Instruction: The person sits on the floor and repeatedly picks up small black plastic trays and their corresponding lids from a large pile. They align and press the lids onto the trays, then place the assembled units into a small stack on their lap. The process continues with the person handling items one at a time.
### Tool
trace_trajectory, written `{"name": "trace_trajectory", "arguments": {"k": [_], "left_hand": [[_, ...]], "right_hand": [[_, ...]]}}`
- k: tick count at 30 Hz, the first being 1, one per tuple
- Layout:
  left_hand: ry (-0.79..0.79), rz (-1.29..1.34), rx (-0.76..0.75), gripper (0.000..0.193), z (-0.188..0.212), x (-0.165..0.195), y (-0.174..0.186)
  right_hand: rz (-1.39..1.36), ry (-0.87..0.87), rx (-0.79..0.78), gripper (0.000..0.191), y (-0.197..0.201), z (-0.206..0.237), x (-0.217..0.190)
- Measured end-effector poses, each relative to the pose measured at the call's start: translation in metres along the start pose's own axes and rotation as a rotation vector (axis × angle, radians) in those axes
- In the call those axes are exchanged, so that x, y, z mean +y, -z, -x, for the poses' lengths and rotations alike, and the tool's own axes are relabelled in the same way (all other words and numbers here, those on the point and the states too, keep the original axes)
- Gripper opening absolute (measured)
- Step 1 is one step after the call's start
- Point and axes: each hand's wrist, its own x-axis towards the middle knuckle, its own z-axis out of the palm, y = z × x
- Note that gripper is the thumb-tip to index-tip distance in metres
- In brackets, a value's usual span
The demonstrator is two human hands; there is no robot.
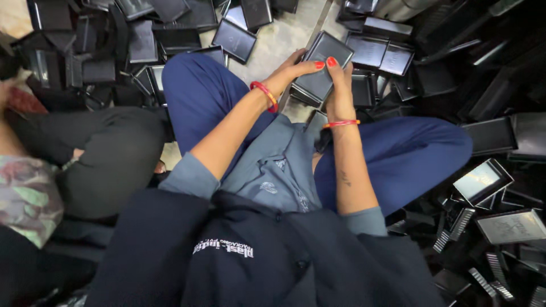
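**Two-Hand Grip on a Stack of Black Trays**

Pale concrete floor [278, 40] carries everything: the seated person and loose black trays heaped on both sides. Nearest the camera are a dark jacket [227, 256] and grey shirt, then blue-trousered knees [199, 91] spread apart, which leaves a working gap between them. Above that gap both hands close on a small stack of black trays [321, 65]. The left hand [293, 71] clamps the stack's near-left edge, thumb on top; the right hand [338, 88] grips the right edge (fingers wrapped, squaring the edges). Beyond, toward the floor's far edge, lie more loose trays [233, 38]. Another person's dark-clothed leg [108, 153] rests at left.
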Motion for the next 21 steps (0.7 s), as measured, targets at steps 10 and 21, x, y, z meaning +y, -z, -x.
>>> {"name": "trace_trajectory", "arguments": {"k": [10,21], "left_hand": [[-0.008,0.142,-0.080,0.117,0.011,0.009,-0.016],[-0.148,-0.271,0.009,0.118,0.009,-0.020,-0.016]], "right_hand": [[-0.079,-0.233,0.117,0.044,-0.005,0.016,-0.011],[0.026,-0.225,0.256,0.033,0.037,0.034,0.010]]}}
